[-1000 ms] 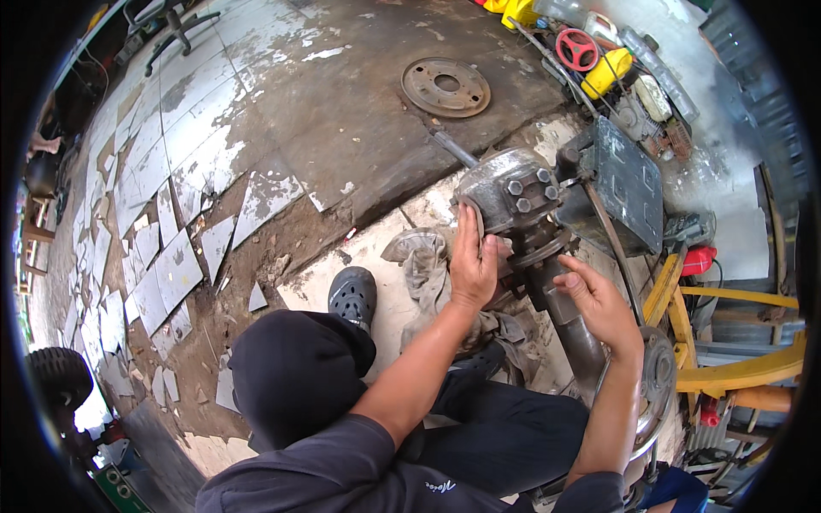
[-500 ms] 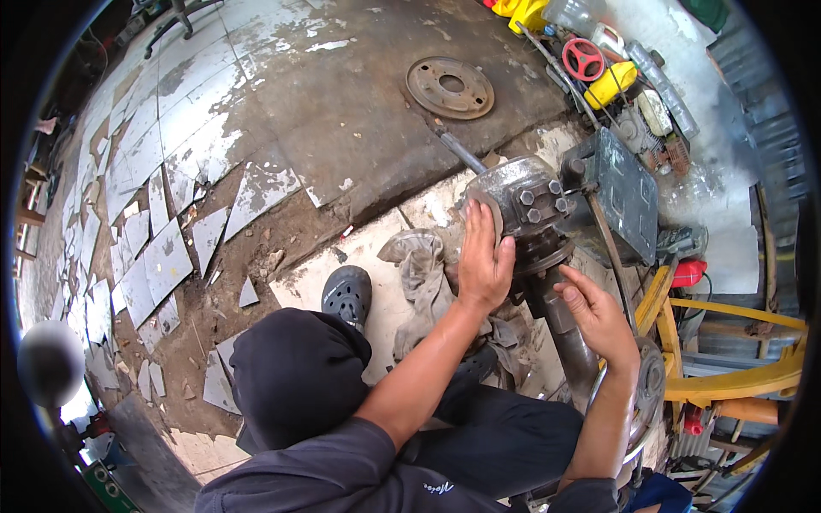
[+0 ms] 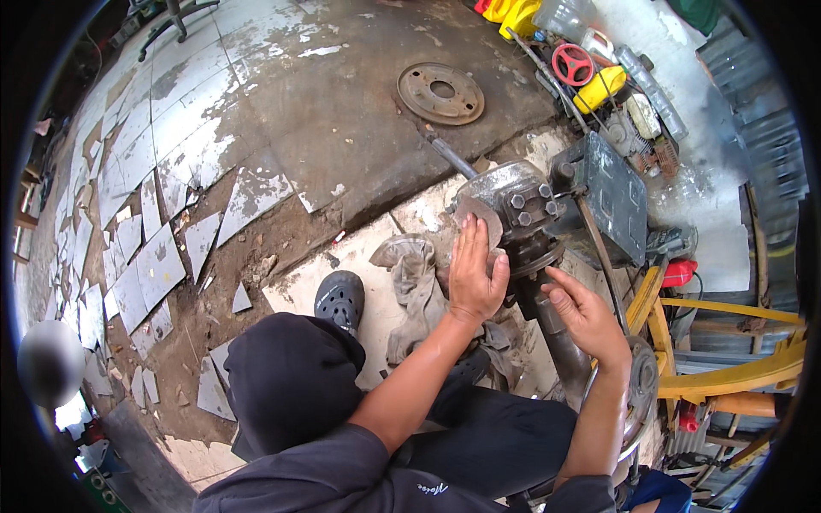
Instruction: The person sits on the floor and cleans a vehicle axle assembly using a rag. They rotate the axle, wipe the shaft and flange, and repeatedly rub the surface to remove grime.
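Note:
A greasy axle hub (image 3: 505, 184) with a ring of bolts stands tilted at the end of a thick metal tube (image 3: 560, 329). Flat against its rounded side, my left hand (image 3: 475, 278) presses a brownish piece of sandpaper (image 3: 481, 220), fingers stretched over it. My right hand (image 3: 592, 318) is by the hub's lower flange, thumb and index finger apart and the other fingers loosely curled. Its index fingertip is at or close to the flange; contact is unclear. I see nothing held in it.
A dirty rag (image 3: 416, 278) lies beside my shoe (image 3: 339, 299). Beyond the hub are a round metal plate (image 3: 440, 92) and a dark metal box (image 3: 607, 197). A yellow frame (image 3: 727, 372) stands at right; broken tiles (image 3: 161, 265) litter the floor at left.
My left hand has slid slightly toward me along the hub, and more of the sandpaper shows past its fingertips. The right hand stays by the flange. The whole view has shifted a little.

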{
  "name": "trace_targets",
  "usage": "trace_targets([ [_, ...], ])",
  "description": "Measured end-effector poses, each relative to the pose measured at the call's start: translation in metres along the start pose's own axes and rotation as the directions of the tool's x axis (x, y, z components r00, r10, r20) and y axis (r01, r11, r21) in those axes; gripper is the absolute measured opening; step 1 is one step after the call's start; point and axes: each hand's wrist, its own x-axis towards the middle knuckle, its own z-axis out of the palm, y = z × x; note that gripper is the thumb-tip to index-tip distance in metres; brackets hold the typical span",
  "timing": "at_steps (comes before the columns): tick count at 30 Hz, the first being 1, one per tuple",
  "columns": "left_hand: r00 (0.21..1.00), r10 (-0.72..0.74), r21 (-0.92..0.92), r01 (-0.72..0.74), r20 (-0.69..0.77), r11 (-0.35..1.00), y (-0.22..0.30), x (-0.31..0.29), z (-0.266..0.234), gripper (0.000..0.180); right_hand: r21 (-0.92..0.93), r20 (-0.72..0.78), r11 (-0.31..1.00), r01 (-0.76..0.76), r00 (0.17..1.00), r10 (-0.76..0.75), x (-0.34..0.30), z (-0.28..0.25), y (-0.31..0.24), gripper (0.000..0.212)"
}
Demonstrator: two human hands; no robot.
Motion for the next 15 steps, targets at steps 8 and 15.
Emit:
trace_targets([
  [8,0.997,0.016,0.059,-0.021,0.08,0.998,0.011,0.038,-0.009,0.07,0.015,0.035,1.0,-0.014,0.999,0.013,0.003,0.008,-0.001,0.057],
  [15,0.988,0.011,0.178,-0.04,0.157,0.983,0.012,0.019,-0.005,0.069,-0.055,0.01,0.998,0.017,1.0,-0.016,0.004,0.004,-0.002,0.056],
])
